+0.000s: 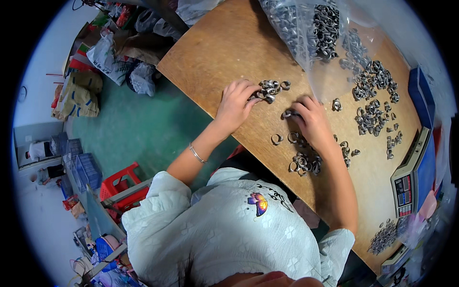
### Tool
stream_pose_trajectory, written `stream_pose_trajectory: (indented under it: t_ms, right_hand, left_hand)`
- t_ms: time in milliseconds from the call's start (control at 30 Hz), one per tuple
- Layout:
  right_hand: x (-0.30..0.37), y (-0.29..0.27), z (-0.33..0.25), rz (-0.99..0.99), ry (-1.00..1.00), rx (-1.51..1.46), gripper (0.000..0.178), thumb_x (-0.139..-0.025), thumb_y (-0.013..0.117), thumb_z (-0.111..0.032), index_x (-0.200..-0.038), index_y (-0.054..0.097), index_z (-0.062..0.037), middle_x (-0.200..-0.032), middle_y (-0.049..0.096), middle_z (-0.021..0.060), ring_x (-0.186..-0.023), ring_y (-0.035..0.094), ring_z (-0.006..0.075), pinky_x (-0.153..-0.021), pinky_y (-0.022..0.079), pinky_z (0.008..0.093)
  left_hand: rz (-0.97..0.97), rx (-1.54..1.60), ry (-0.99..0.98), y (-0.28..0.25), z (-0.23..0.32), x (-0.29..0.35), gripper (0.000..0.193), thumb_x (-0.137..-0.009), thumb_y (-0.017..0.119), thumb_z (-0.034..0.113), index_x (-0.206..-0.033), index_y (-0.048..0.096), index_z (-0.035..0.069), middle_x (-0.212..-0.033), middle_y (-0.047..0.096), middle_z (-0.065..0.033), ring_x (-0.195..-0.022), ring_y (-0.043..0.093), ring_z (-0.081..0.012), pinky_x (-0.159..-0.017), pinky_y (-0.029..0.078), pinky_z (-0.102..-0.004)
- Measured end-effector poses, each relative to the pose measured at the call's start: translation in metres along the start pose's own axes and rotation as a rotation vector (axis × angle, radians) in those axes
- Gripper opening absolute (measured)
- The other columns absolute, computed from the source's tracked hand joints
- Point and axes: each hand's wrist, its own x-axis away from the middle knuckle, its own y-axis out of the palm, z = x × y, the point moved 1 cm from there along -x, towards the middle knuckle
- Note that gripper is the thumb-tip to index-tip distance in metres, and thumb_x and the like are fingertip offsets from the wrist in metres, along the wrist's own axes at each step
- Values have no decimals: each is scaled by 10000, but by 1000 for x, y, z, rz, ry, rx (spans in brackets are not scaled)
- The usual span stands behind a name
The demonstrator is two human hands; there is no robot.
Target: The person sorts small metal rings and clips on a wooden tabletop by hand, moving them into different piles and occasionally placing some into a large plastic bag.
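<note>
Head view: the left hand (235, 103) lay on the wooden worktop (215, 57), fingers curled onto a small pile of metal rings (269, 89) & touching them. The right hand (311, 120) pressed on one ring (287, 114), w/ more loose rings (302, 162) just beside the wrist. Can't tell if either hand really pinched a ring. A clear bag (306, 28) of rings sat farther back, a scale (406, 179) at the right. The rings looked small, hard, light & prob. slippery, so best pinched at the rim.
</note>
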Motion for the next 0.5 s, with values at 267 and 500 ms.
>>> stream_pose_trajectory:
  t_ms: [267, 500]
  right_hand:
    - [63, -22, 21, 105, 237, -297, 242, -763, 603, 24, -1004, 592, 3, -1079, 557, 120, -983, 531, 291, -832, 447, 344]
    - [71, -18, -27, -45, 225, 144, 612, -743, 685, -365, -1256, 491, -92, -1393, 353, 163, -1266, 333, 374, -1030, 271, 510]
  left_hand:
    - [123, 279, -204, -18, -17, -10, 294, -809, 568, -51, -1099, 582, -7, -1027, 601, -130, -893, 598, -215, -776, 484, -290]
    - [-251, -263, 189, 7, 24, -22, 474, -801, 640, 166, -1247, 506, 78, -1390, 380, -82, -1193, 410, -355, -977, 344, -449]
